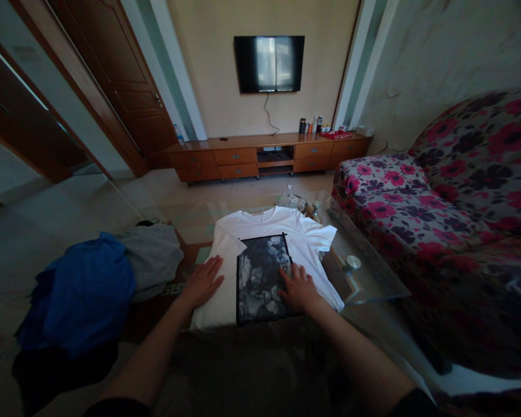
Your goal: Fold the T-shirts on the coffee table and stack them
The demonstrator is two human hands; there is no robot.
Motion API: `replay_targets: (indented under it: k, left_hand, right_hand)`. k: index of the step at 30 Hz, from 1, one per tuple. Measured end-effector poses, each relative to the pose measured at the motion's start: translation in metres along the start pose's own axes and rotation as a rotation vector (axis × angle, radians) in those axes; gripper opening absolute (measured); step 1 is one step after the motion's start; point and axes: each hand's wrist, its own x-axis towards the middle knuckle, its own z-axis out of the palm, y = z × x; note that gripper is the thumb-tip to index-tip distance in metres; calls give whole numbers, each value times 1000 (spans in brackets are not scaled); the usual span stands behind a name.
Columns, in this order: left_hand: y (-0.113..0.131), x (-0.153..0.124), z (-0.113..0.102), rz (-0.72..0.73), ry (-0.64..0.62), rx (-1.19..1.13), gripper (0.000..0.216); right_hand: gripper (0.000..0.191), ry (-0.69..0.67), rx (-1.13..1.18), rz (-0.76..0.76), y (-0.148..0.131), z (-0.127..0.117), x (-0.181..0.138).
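A white T-shirt [264, 255] lies spread on a glass table [377, 284], its hem by the near edge, its neck toward the far edge. Our left hand [204, 282] is open, palm down, on the shirt's left side. Our right hand [298, 285] rests with fingers apart at the right edge of the dark print [260, 289]. The left sleeve [232, 240] folds inward, touching the print; blue and grey clothes [89, 289] are heaped left of the shirt.
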Motion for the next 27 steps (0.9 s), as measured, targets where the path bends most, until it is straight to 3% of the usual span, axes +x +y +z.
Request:
replay_targets:
  k: [3, 5, 8, 10, 14, 18, 24, 27]
  left_hand:
    - [9, 3, -4, -14, 51, 34, 60]
    - [20, 8, -4, -70, 124, 45, 58]
    - [36, 16, 2, -180, 199, 42, 61]
    - [42, 20, 8, -206, 179, 39, 63]
    - [39, 22, 17, -186, 109, 44, 66]
    - [33, 20, 19, -161, 110, 63, 67]
    - [28, 15, 17, -135, 132, 65, 66]
    - [25, 12, 15, -123, 135, 61, 66]
  right_hand:
    - [67, 31, 85, -28, 16, -11, 12]
    - [60, 125, 199, 50, 36, -19, 27]
    - [60, 393, 374, 367, 76, -30, 49]
    - [66, 507, 491, 657, 100, -33, 60]
    - [80, 500, 554, 904, 125, -31, 71]
    - [92, 495, 574, 913, 122, -22, 82]
    - [42, 660, 822, 833, 128, -21, 95]
    - [30, 718, 942, 736, 132, -26, 103]
